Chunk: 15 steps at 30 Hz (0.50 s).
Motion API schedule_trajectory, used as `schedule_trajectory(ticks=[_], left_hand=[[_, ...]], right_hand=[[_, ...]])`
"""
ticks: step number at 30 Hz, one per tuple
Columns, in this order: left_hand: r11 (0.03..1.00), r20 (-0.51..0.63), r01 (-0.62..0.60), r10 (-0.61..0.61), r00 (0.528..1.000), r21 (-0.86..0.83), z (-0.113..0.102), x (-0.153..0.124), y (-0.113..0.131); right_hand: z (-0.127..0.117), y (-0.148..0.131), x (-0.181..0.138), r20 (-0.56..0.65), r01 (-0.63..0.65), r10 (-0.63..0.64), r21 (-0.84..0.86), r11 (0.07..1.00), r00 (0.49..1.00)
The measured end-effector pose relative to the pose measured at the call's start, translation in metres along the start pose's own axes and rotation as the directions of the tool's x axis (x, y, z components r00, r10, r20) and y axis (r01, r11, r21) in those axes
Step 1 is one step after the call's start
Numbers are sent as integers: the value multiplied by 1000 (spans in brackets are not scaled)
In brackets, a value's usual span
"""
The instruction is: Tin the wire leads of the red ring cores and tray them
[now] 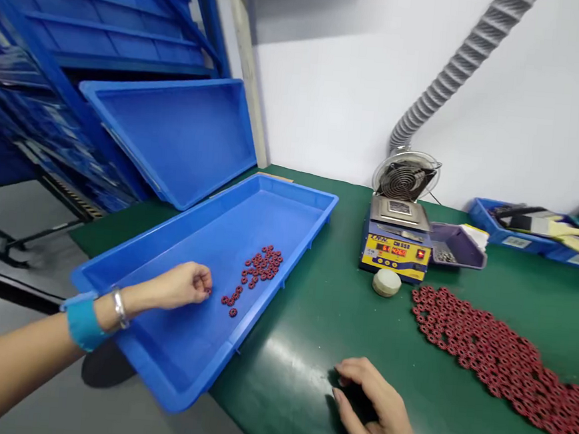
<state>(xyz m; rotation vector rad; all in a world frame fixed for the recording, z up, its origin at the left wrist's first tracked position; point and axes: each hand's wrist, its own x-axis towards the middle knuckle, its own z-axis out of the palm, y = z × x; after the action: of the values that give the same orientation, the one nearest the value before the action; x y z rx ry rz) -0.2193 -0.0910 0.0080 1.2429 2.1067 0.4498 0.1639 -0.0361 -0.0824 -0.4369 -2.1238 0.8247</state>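
Observation:
My left hand (184,286) reaches into a shallow blue tray (301,198) that juts over the table's left edge. Its fingers are curled together; a small red ring seems to sit at the fingertips. A small heap of red rings (258,271) lies in the tray just right of that hand. My right hand (374,411) rests palm down on the green table (310,339) near the front edge, fingers spread and holding nothing. A wide band of red rings (499,354) covers the table to its right.
A yellow-fronted heating unit (396,242) with a red display stands mid-table, a white disc (386,282) before it, a small fan (405,176) and grey hose behind. A purple box (455,247) sits beside it. A second blue tray (175,134) leans on blue racking.

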Motion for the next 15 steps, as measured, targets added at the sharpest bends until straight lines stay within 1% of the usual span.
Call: schedule_trajectory(ticks=[2, 4, 7, 9, 11, 15], left_hand=[[999, 68, 38, -36, 997, -23, 11, 2, -5], [997, 128, 57, -50, 990, -53, 20, 0, -2], [994, 160, 76, -62, 985, -81, 29, -8, 5], [993, 129, 80, -68, 989, -88, 35, -10, 9], [992, 73, 75, -68, 995, -103, 43, -7, 12], [983, -13, 57, -60, 998, -174, 59, 15, 24]], right_hand=[[-2, -1, 0, -9, 10, -10, -1, 1000, 1000], [-5, -2, 0, -17, 1, -1, -6, 1000, 1000], [-6, -2, 0, -28, -26, 26, -21, 999, 999], [-4, -1, 0, -29, -43, 43, -15, 999, 999], [-3, -1, 0, -24, -60, 60, -1, 998, 998], [-2, 0, -1, 0, -86, 86, 8, 996, 996]])
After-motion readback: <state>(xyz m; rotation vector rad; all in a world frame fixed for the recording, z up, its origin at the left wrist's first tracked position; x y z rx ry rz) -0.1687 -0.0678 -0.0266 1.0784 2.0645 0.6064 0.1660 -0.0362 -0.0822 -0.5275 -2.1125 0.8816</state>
